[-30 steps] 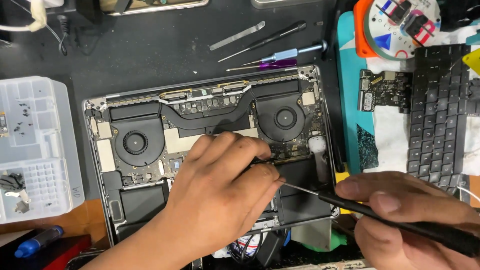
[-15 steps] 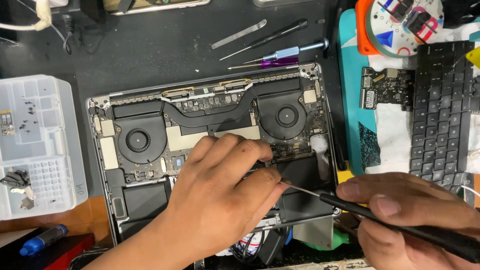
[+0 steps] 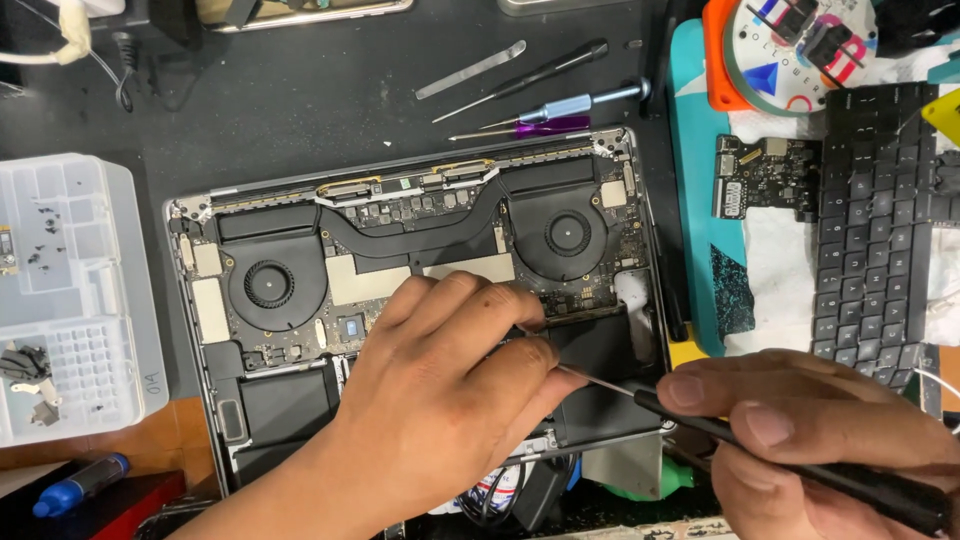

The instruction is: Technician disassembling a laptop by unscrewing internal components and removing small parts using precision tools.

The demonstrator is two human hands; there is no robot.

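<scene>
An opened laptop (image 3: 420, 230) lies on the dark mat with its board, two fans and black battery cells showing. My left hand (image 3: 440, 400) rests palm down on the lower middle of it, fingertips pressed on a part near the board's lower edge. My right hand (image 3: 820, 430) at the lower right grips a black screwdriver (image 3: 790, 465). Its thin metal tip (image 3: 590, 378) reaches left to just beside my left fingertips. What lies under the left hand is hidden.
A clear plastic parts box (image 3: 70, 300) with small screws stands at the left. Several screwdrivers and a metal pry tool (image 3: 540, 95) lie above the laptop. A loose keyboard (image 3: 880, 220), a small circuit board (image 3: 765, 175) and a round magnetic pad (image 3: 795, 45) lie at the right.
The view has shifted slightly. My right hand and the screwdriver have edged a little left toward my left fingertips; the left hand stays on the laptop.
</scene>
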